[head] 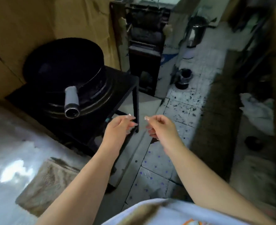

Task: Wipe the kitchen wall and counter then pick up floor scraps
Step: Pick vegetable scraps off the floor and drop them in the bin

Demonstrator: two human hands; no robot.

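Both arms reach fwd over the floor, hands close together, just apart, above the black stand's front leg. Left hand [121,125] has fingers loosely curled, thumb near the fingertips; looks like nothing in it, but frame is blurred so can't tell for sure. Right hand [160,127] same pose, fingers curled toward the thumb, whether it pinches sthg small can't be told.

Floor [179,101] = pale tiles w/ dark grout lines. Scraps [184,103]: many small dark flecks scattered over the tiles ahead of the hands, thickest mid-floor betw. the stand and a dark strip on the right. Nearer tiles carry small blue-purple dots.

Counter [12,153] at lower left, pale grey, glossy, w/ a bright glare patch; a brownish cloth [43,184] lies flat on it near the edge. Wall [20,30] behind is tan/brown board.

Black wok [64,62] w/ a grey tube handle sits on a round burner on the black stand [127,82], beside the counter. Further back on the floor: small dark pot [184,78], steel kettle [197,31]
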